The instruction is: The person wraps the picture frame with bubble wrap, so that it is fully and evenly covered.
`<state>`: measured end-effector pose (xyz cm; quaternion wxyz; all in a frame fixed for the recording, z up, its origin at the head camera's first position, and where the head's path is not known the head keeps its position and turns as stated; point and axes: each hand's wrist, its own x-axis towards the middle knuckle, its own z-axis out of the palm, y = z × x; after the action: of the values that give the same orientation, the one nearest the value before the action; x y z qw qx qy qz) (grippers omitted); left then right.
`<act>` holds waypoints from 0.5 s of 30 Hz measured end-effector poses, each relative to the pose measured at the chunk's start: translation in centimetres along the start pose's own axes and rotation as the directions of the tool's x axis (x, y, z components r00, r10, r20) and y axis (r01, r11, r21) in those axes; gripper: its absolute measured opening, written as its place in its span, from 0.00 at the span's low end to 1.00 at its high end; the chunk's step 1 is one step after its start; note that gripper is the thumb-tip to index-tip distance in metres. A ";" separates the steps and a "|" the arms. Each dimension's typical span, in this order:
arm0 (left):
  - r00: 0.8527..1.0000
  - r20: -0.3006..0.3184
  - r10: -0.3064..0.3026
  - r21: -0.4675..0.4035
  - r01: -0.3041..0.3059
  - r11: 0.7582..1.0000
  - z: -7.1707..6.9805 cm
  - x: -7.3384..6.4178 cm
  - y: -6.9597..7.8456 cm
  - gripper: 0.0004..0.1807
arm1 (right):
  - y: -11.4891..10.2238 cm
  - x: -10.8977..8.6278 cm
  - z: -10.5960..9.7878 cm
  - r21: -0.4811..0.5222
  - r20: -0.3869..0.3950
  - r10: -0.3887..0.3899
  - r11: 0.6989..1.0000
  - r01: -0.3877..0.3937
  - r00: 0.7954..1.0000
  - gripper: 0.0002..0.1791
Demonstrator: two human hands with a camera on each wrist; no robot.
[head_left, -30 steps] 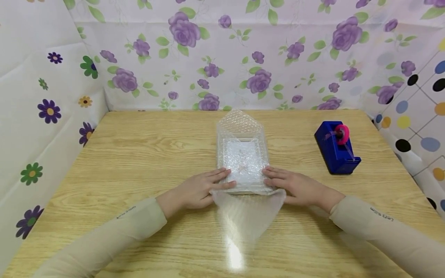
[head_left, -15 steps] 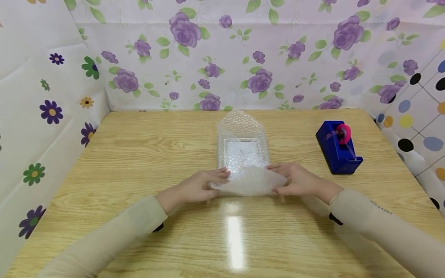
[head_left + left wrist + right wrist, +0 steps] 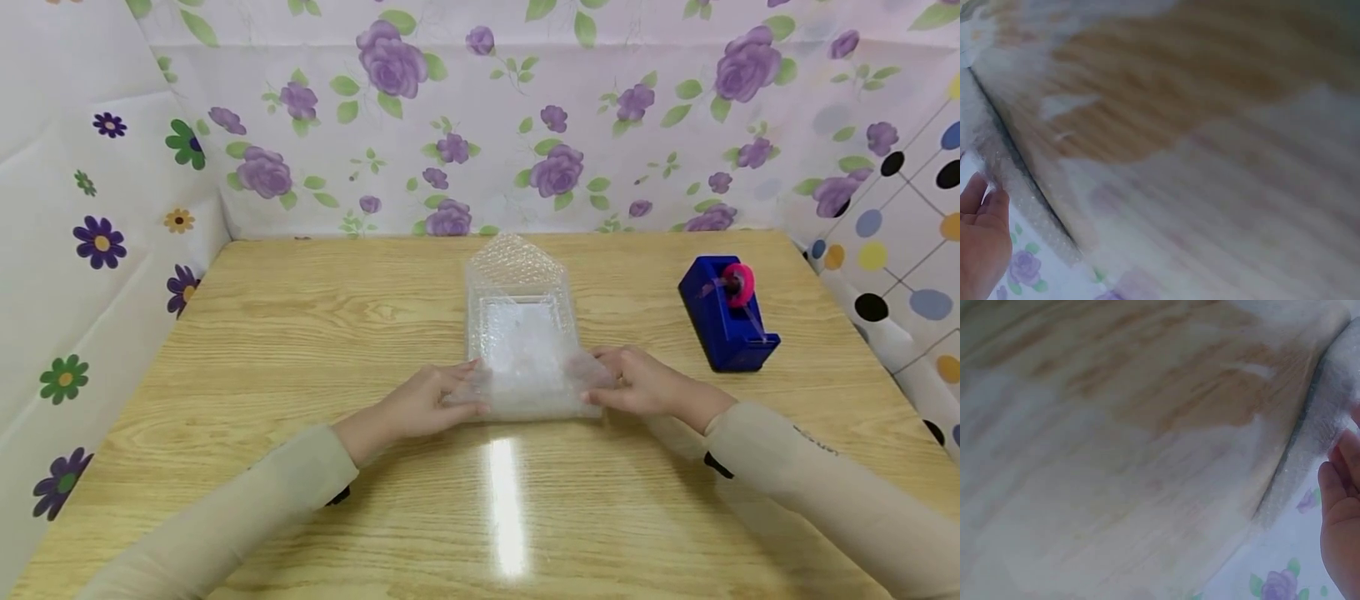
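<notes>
Since the earlier frame, the near bubble-wrap flap [image 3: 536, 398] is folded over the flat item [image 3: 517, 323], laid on the table [image 3: 337, 300]. That flap is pinched by the left hand [image 3: 422, 402] and right hand [image 3: 642, 385].

The left sleeve [image 3: 247, 502] and right sleeve [image 3: 832, 492] are both covering the forearms in smooth, pale beige cloth. Up the arm from the right cuff [image 3: 731, 433], small dark lettering [image 3: 816, 440] is running along the fabric, too blurred for reading. Beneath the right cuff a little black piece [image 3: 718, 465] is peeking out; beyond that cuff, bare fingers [image 3: 1335, 480] are showing.
</notes>
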<state>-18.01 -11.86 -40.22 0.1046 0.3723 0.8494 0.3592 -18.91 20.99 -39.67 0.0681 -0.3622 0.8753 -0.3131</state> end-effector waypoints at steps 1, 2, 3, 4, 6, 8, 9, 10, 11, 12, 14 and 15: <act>1.000 -0.002 -0.031 -0.044 0.031 0.999 0.0 0.0 0.0 0.16 | 0.0 0.0 0.0 0.000 0.002 0.005 1.000 -0.005 1.000 0.17; 0.997 -0.002 -0.071 -0.085 0.070 0.994 0.0 0.1 0.0 0.16 | 0.0 0.0 0.0 0.002 0.004 0.010 1.000 -0.010 1.000 0.18; 0.994 -0.001 -0.110 -0.125 0.109 0.986 0.0 0.1 0.1 0.17 | 0.0 0.0 0.0 0.004 0.006 0.018 1.000 -0.018 1.000 0.14; 0.989 -0.002 -0.145 -0.155 0.143 0.978 0.0 0.2 0.1 0.17 | 0.0 0.1 0.0 0.013 0.009 0.030 0.999 -0.031 0.999 0.11; 0.979 0.001 -0.204 -0.211 0.199 0.957 -0.1 0.3 0.2 0.16 | 0.1 0.2 0.0 0.035 0.008 0.039 0.999 -0.039 0.999 0.15; 0.970 -0.003 -0.244 -0.242 0.236 0.941 -0.1 0.4 0.3 0.15 | 0.2 0.3 0.1 0.046 -0.004 0.046 0.998 -0.046 0.999 0.23; 0.968 -0.010 -0.252 -0.256 0.241 0.936 -0.1 0.5 0.3 0.15 | 0.2 0.4 0.1 0.054 -0.010 0.052 0.997 -0.052 0.999 0.24; 0.967 -0.017 -0.254 -0.266 0.241 0.934 0.0 0.5 0.3 0.16 | 0.2 0.5 0.1 0.062 -0.015 0.053 0.997 -0.052 0.998 0.22; 0.965 -0.027 -0.262 -0.271 0.246 0.931 0.1 0.5 0.3 0.17 | 0.3 0.6 0.1 0.063 -0.021 0.052 0.997 -0.050 0.998 0.16; 0.963 -0.041 -0.267 -0.275 0.245 0.929 0.2 0.6 0.3 0.17 | 0.2 0.6 0.1 0.061 -0.026 0.059 0.997 -0.057 0.998 0.11; 0.959 -0.071 -0.275 -0.274 0.246 0.930 0.4 0.6 0.4 0.18 | 0.2 0.7 0.1 0.069 -0.030 0.078 0.995 -0.076 0.996 0.05; 0.958 -0.086 -0.274 -0.276 0.241 0.931 0.6 0.6 0.4 0.18 | 0.2 0.7 0.1 0.075 -0.030 0.095 0.993 -0.092 0.995 0.07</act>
<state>-17.98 -10.94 -40.31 0.1466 0.2175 0.8406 0.4738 -19.49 20.55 -39.77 0.0812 -0.3127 0.8802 -0.3476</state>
